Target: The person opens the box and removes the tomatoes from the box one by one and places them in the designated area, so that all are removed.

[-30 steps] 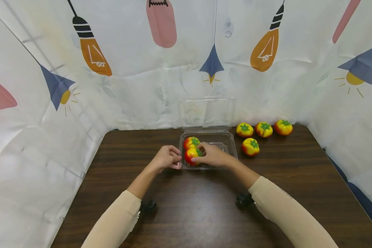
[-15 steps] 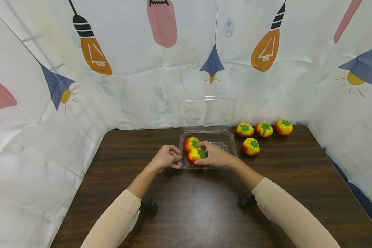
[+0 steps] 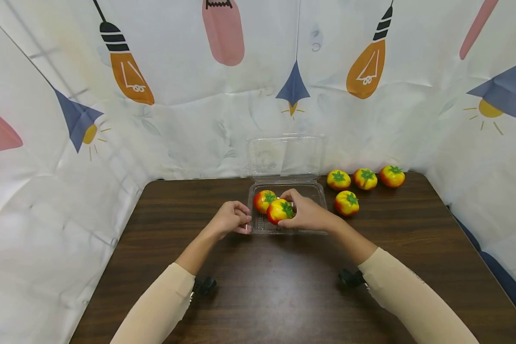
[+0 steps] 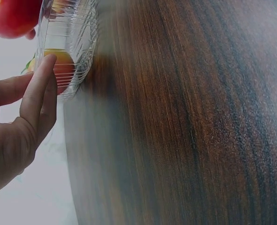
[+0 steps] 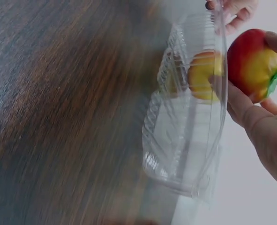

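Observation:
A clear plastic clamshell box [image 3: 316, 193] stands at the table's back edge, its lid [image 3: 301, 153] raised. My left hand [image 3: 233, 218] pinches the box's left wall between thumb and fingers, shown closely in the left wrist view. In my right hand [image 3: 307, 212] is a red-and-yellow tomato-like fruit [image 3: 278, 211] with a green leafy top. The right wrist view has this held fruit [image 5: 253, 65] raised above the box rim, gripped by thumb and fingers. A second such fruit [image 3: 263, 200] sits inside the box at the left, partly seen through the wall in both wrist views.
Right of the box, several more of these fruits lie on the dark wooden table [image 3: 249, 296]: three in a back row, including a middle fruit [image 3: 365, 179], and another fruit [image 3: 347, 203] in front. A white patterned curtain [image 3: 180, 129] hangs behind the table.
My right hand has lifted the held fruit from the box's front left and carried it rightward, apart from the other fruit. The left hand stays at the box's left side.

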### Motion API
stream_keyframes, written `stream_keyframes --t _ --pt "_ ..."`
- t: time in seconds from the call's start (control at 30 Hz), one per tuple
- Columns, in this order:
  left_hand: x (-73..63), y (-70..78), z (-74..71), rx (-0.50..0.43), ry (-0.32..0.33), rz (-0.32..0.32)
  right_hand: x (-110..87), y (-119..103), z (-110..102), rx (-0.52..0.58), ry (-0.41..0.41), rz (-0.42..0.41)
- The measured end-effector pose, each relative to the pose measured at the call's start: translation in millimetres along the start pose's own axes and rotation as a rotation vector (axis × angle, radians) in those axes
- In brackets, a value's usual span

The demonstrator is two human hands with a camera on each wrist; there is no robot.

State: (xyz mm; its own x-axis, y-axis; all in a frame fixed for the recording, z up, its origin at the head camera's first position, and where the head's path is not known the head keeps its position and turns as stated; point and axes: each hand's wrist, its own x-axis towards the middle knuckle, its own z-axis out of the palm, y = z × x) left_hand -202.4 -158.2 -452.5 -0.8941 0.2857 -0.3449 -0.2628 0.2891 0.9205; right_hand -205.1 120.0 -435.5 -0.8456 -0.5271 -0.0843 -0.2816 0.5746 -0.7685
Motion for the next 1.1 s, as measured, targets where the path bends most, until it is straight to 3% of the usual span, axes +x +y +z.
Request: stream_keyframes --t 0.7,1.1 --pt "2.2 -2.6 -0.3 -0.01 0.008 -0.002 -41.2 15 -47 0.143 0.098 -0.082" --pt "1.4 -1.3 2.1 -0.027 0.028 -0.027 -65.8 25 -77 0.111 0.165 -0.052"
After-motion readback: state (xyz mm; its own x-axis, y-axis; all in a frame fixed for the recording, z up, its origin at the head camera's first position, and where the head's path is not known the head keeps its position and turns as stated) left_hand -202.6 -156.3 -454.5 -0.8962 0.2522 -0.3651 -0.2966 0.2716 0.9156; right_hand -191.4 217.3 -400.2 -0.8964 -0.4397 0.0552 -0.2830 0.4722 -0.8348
